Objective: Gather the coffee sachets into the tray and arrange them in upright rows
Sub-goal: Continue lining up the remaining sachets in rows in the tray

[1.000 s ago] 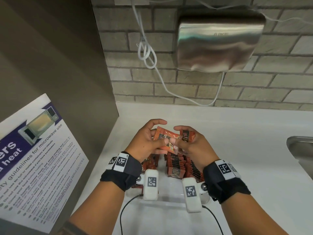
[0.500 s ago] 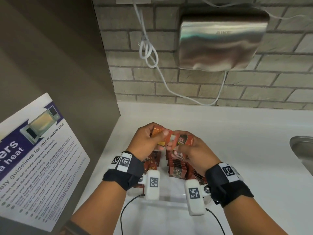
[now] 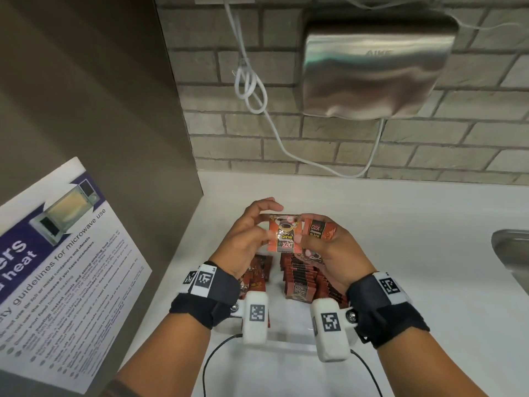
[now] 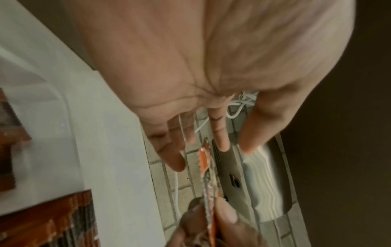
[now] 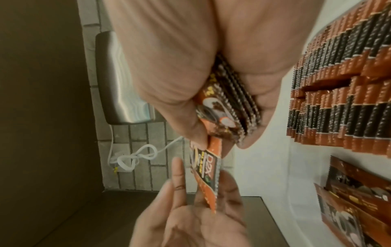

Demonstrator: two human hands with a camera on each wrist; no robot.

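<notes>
My right hand grips a small stack of orange-and-black coffee sachets in its palm. Its thumb and forefinger also pinch one single sachet, which faces me upside down. My left hand reaches round that sachet's free end with relaxed fingers on either side of it. Both hands hover over the clear tray. A long upright row of sachets stands in it, with a shorter, looser group to the left.
A steel hand dryer hangs on the brick wall with a looped white cable. A brown cabinet side with a microwave poster stands at the left. A sink rim is at the right of the white counter.
The single sachet has turned face-on and upside down between the hands. My right thumb now pinches it, and my left fingers have loosened around it.
</notes>
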